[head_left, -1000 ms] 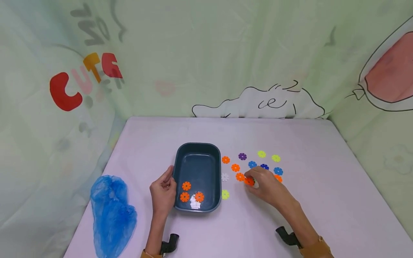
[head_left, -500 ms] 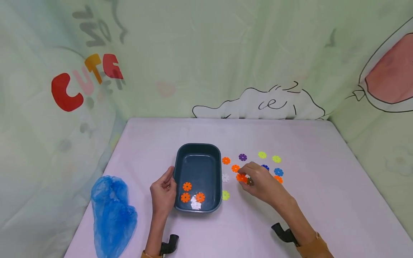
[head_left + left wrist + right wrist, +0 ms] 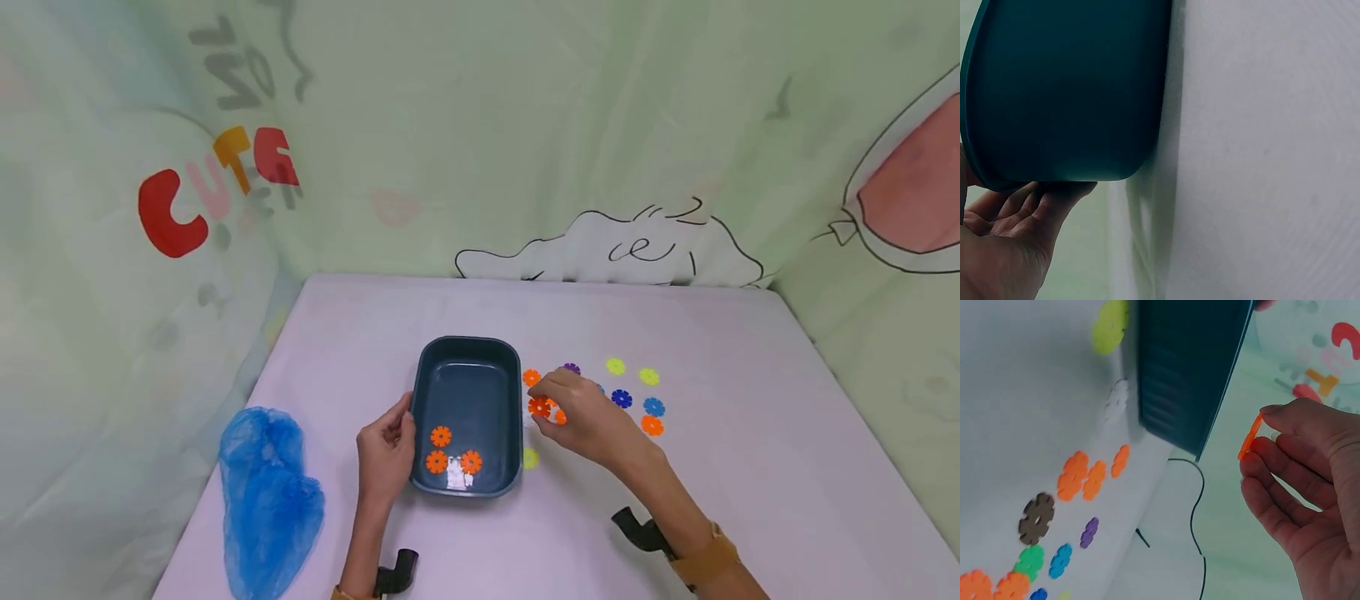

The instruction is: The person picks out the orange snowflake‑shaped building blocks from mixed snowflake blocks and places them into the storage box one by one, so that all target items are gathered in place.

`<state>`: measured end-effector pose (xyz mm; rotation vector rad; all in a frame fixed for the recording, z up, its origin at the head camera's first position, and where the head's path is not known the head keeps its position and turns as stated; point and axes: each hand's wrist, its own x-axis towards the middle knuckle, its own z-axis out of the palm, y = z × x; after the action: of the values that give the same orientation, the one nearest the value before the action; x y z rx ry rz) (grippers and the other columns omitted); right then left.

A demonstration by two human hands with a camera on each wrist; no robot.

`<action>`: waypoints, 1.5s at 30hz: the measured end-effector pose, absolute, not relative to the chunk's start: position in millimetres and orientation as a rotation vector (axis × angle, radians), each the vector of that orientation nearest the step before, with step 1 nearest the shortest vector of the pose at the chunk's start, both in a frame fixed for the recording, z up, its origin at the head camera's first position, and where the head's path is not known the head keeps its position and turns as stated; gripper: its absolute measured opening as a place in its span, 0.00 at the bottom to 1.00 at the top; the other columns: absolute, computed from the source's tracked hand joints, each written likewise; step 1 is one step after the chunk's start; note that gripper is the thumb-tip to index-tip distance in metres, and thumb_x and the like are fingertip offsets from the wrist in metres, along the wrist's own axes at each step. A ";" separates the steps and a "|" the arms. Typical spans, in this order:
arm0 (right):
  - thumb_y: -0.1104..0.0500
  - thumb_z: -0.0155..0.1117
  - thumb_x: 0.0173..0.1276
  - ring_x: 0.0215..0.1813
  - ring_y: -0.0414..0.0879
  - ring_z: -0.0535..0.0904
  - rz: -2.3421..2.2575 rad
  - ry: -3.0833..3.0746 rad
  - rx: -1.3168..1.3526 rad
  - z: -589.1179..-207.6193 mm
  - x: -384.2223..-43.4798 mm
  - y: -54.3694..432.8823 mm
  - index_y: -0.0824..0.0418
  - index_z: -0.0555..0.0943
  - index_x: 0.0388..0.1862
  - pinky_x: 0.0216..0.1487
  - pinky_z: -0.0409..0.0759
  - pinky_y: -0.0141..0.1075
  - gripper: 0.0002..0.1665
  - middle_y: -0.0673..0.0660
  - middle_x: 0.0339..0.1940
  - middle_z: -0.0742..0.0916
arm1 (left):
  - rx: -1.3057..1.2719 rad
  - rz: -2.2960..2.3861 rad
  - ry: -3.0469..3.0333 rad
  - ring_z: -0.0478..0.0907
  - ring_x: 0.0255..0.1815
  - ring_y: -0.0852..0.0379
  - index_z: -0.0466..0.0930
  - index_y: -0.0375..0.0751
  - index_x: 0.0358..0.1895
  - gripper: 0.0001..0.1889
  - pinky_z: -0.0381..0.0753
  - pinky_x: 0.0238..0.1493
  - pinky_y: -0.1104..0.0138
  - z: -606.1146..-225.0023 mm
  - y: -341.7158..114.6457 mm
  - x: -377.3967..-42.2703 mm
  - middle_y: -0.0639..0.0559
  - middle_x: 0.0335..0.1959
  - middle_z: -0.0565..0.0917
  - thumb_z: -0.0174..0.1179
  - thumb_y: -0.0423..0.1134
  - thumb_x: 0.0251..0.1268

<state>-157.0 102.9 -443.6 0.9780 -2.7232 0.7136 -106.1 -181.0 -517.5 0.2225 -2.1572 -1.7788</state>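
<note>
In the head view my left hand (image 3: 385, 457) holds the left rim of a dark teal tray (image 3: 468, 400). The left wrist view shows its fingers against the tray's outer side. Near the tray's right rim, my right hand (image 3: 588, 417) pinches an orange snowflake disc (image 3: 1250, 437) between thumb and forefinger, above the table. Inside the tray lie 3 orange discs (image 3: 440, 436) near its front end. Several loose discs are spread right of the tray, among them a dark blue disc (image 3: 622, 398), a brown disc (image 3: 1037, 519) and a white disc (image 3: 1116, 401).
A crumpled blue plastic bag (image 3: 268, 500) lies at the table's left edge. A yellow-green disc (image 3: 531, 458) sits close by the tray's right side. Printed cloth (image 3: 420, 142) hangs behind the pale table (image 3: 735, 467).
My right hand has moved left towards the tray, carrying the orange disc up off the table. My left hand stays on the tray's rim. The head view has shifted slightly.
</note>
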 end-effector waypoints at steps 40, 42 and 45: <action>0.63 0.81 0.67 0.47 0.49 0.85 0.596 -2.889 1.424 -476.1 -184.0 15.4 0.67 0.90 0.53 0.51 0.92 0.38 0.17 0.59 0.46 0.91 | 0.215 -1.806 -2.183 0.90 0.55 0.41 0.80 0.31 0.71 0.20 0.90 0.53 0.67 -522.9 -182.2 -108.0 0.37 0.66 0.85 0.59 0.31 0.82; 0.63 0.81 0.67 0.45 0.48 0.85 0.587 -2.889 1.443 -479.7 -184.8 12.8 0.67 0.90 0.52 0.50 0.91 0.36 0.17 0.58 0.45 0.91 | 0.222 -1.798 -2.187 0.90 0.56 0.41 0.80 0.31 0.71 0.20 0.90 0.54 0.67 -522.2 -182.6 -107.7 0.37 0.66 0.85 0.59 0.31 0.82; 0.63 0.81 0.67 0.44 0.47 0.85 0.573 -2.881 1.463 -484.8 -186.2 9.3 0.66 0.91 0.52 0.49 0.91 0.35 0.16 0.57 0.42 0.91 | 0.222 -1.794 -2.190 0.89 0.58 0.42 0.80 0.32 0.71 0.20 0.89 0.55 0.67 -521.4 -183.5 -107.1 0.38 0.67 0.84 0.59 0.30 0.82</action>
<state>-186.2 9.3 -484.8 1.4627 -2.8811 0.5735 -107.1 -183.5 -521.4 0.2218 -2.1903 -1.7939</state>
